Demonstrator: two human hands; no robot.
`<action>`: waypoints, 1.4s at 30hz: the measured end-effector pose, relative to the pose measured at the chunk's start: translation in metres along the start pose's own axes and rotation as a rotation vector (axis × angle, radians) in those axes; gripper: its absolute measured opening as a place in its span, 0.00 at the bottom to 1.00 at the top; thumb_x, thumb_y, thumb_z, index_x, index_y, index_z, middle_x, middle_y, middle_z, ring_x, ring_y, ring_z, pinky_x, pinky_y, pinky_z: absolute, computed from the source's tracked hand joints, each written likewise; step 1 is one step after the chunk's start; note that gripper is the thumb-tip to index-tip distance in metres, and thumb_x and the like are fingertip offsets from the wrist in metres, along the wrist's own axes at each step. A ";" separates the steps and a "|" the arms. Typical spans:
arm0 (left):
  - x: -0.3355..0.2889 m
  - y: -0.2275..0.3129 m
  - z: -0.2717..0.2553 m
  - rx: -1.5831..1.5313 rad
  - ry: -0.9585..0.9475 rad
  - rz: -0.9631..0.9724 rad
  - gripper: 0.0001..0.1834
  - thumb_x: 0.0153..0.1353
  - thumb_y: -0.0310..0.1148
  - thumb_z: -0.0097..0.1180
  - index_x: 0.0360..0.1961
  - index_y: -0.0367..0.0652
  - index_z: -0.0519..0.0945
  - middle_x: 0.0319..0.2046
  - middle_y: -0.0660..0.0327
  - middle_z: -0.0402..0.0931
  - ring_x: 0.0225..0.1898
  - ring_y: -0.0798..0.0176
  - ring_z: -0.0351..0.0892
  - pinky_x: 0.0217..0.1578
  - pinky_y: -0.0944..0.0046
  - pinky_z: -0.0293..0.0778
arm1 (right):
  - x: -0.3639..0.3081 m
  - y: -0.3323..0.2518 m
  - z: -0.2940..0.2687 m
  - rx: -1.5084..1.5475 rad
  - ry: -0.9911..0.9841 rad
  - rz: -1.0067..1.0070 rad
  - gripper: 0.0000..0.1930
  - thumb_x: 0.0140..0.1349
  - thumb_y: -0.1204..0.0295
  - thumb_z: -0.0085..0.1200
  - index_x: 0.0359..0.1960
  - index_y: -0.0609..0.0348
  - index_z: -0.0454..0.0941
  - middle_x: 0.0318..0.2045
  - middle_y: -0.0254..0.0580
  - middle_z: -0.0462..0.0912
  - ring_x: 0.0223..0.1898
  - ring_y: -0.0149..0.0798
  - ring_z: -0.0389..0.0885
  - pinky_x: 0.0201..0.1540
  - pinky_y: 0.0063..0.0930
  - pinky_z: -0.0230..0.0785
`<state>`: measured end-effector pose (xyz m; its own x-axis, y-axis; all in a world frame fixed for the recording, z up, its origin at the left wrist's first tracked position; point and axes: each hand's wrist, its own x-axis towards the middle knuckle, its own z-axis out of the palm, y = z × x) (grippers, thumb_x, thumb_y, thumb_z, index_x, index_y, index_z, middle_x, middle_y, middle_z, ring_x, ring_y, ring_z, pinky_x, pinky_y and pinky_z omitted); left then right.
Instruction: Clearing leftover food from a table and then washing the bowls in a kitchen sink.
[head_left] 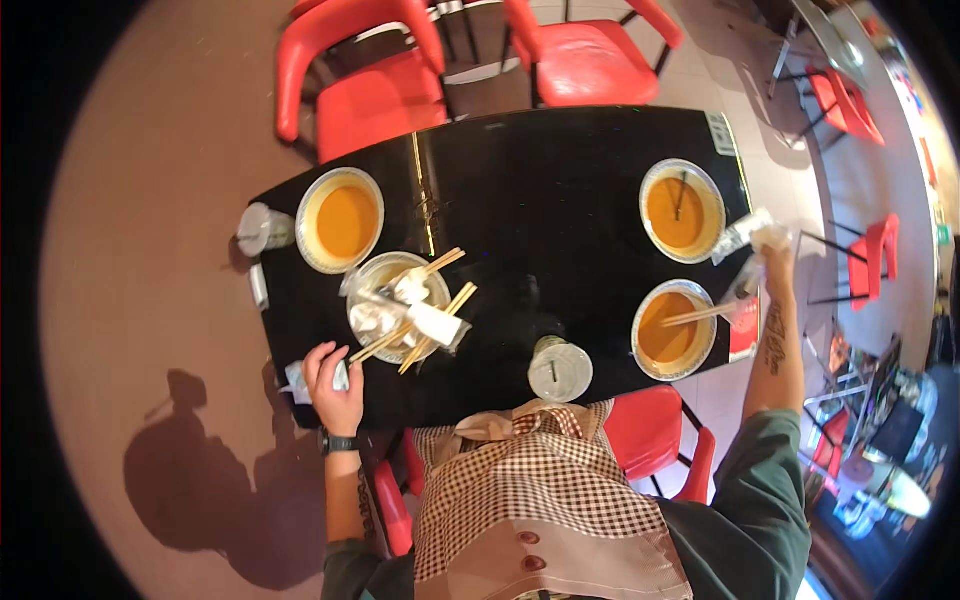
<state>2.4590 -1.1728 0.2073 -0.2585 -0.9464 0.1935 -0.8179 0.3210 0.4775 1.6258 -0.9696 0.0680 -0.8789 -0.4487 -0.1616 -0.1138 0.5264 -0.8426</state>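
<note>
At the table's left front corner, my left hand (335, 388) has its fingers bent over a crumpled pale tissue (296, 380), which pokes out on both sides. My right hand (774, 242) reaches past the right edge, closed around clear plastic wrappers (745, 278) with a white piece (740, 236) at their end. The wrappers hang beside a bowl of orange soup (668, 340) with chopsticks (697, 316) across its rim. Close to my left hand, a bowl (440, 290) holds crumpled tissues (411, 285), a white packet (436, 325) and several used chopsticks (385, 343).
Two more soup bowls stand on the black table (530, 220): one far left (341, 222), one far right (682, 210) with a dark utensil. Lidded clear cups stand at the left edge (265, 230) and near me (558, 372). Red chairs (590, 62) surround the table.
</note>
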 end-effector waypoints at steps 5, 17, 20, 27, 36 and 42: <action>-0.005 -0.008 -0.006 -0.021 0.031 -0.029 0.13 0.51 0.25 0.67 0.40 0.41 0.84 0.47 0.55 0.77 0.52 0.47 0.75 0.55 0.51 0.71 | 0.008 -0.001 0.026 -0.460 -0.061 -0.135 0.32 0.57 0.66 0.61 0.62 0.68 0.70 0.51 0.57 0.82 0.51 0.50 0.81 0.53 0.42 0.72; 0.052 -0.137 -0.015 0.086 0.168 -0.303 0.10 0.57 0.30 0.65 0.41 0.41 0.84 0.41 0.54 0.82 0.45 0.52 0.81 0.48 0.55 0.76 | 0.083 0.074 0.060 -0.900 -0.104 -0.133 0.25 0.51 0.59 0.61 0.41 0.72 0.84 0.36 0.67 0.85 0.45 0.62 0.85 0.49 0.50 0.74; 0.077 -0.207 -0.001 0.203 0.092 -0.465 0.16 0.56 0.33 0.67 0.45 0.41 0.84 0.45 0.51 0.80 0.47 0.50 0.81 0.49 0.55 0.77 | 0.079 0.072 0.058 -0.945 -0.139 -0.214 0.25 0.54 0.59 0.59 0.44 0.70 0.83 0.38 0.64 0.86 0.45 0.58 0.85 0.49 0.49 0.74; 0.124 -0.337 0.039 0.372 0.074 -0.389 0.31 0.63 0.47 0.60 0.60 0.38 0.74 0.54 0.41 0.77 0.56 0.39 0.77 0.56 0.43 0.72 | 0.069 0.068 0.074 -0.493 -0.228 0.053 0.20 0.64 0.53 0.58 0.39 0.62 0.82 0.36 0.52 0.85 0.39 0.44 0.82 0.39 0.44 0.75; 0.097 -0.330 0.025 0.441 -0.214 -0.584 0.13 0.60 0.38 0.61 0.38 0.38 0.83 0.32 0.47 0.83 0.34 0.46 0.82 0.38 0.49 0.75 | 0.034 0.015 0.092 -0.967 -0.045 -0.184 0.15 0.65 0.65 0.48 0.33 0.64 0.84 0.34 0.60 0.85 0.40 0.54 0.86 0.44 0.47 0.76; 0.031 -0.171 -0.041 -0.014 0.055 -0.483 0.05 0.60 0.25 0.60 0.33 0.34 0.77 0.26 0.60 0.77 0.29 0.67 0.76 0.33 0.64 0.72 | 0.039 0.009 0.081 -0.873 -0.063 -0.072 0.31 0.62 0.50 0.56 0.50 0.71 0.79 0.42 0.64 0.84 0.44 0.60 0.83 0.47 0.47 0.74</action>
<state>2.6124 -1.2554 0.1669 0.1764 -0.9843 -0.0084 -0.8307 -0.1535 0.5351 1.6277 -1.0408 0.0121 -0.8319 -0.5275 -0.1725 -0.5042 0.8482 -0.1621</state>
